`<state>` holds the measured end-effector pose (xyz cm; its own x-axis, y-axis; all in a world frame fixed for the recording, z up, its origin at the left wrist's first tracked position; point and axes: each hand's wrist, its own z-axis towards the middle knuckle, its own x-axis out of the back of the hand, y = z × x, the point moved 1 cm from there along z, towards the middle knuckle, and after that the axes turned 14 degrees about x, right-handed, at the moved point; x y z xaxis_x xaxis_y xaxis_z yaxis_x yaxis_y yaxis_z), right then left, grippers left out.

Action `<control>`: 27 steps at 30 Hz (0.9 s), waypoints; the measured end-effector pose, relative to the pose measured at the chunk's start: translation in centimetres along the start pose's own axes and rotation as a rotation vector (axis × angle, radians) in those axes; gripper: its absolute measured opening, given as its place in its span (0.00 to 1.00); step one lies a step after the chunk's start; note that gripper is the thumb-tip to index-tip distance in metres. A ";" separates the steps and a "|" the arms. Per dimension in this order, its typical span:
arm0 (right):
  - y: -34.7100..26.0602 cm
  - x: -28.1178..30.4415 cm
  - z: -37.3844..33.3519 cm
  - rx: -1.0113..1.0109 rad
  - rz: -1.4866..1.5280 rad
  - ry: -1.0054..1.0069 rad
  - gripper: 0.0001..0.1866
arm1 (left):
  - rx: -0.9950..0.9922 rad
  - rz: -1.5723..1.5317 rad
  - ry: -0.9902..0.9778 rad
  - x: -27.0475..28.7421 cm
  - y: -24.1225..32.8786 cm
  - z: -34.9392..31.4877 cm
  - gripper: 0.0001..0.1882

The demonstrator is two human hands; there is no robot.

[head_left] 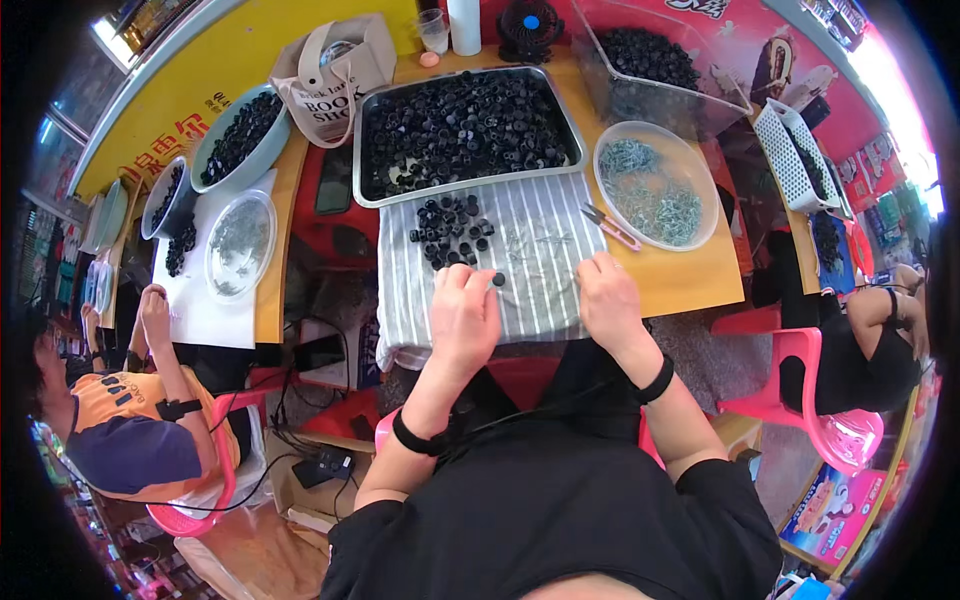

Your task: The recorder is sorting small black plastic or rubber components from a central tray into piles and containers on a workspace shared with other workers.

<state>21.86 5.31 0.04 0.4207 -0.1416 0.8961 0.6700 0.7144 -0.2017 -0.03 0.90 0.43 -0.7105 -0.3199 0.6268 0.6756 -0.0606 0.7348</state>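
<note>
My left hand (pixel 464 312) is closed in a pinch over the striped cloth, with a small round black cap (pixel 498 280) at its thumb and forefinger tips. To its right, my right hand (pixel 609 300) hovers at the cloth's right edge, fingertips pressed together; whatever they hold is hidden or too small to name. Beyond my left hand lies a loose pile of black caps (pixel 450 228) on the striped cloth (pixel 400 300). Several thin metal pins or screws (pixel 540 238) are scattered between the pile and my right hand. Small pink-handled snips (pixel 612 229) rest just past that hand.
A metal tray (pixel 357 165) heaped with black caps spans the far side. At right stand a round tub (pixel 712 190) of metal screws and a clear bin (pixel 700 118) of black parts. A cloth bag (pixel 375 50) and fan (pixel 530 28) sit behind. People sit at both sides.
</note>
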 end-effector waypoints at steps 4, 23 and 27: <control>-0.6 0.3 -0.4 -0.052 0.025 0.023 0.04 | -0.031 0.257 -0.023 -1.2 0.2 0.4 0.11; -0.4 0.6 0.0 0.121 -0.098 -0.075 0.05 | 0.354 -0.719 -0.363 -1.5 -0.6 -2.1 0.08; -0.5 0.8 0.2 0.174 -0.122 -0.105 0.04 | 0.185 -0.504 -0.209 -0.7 -0.1 -1.1 0.08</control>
<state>21.80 4.98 0.97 0.2711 -0.1683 0.9477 0.5928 0.8049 -0.0266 0.64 0.05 -0.35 -0.9722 -0.0994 0.2118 0.2114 0.0152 0.9773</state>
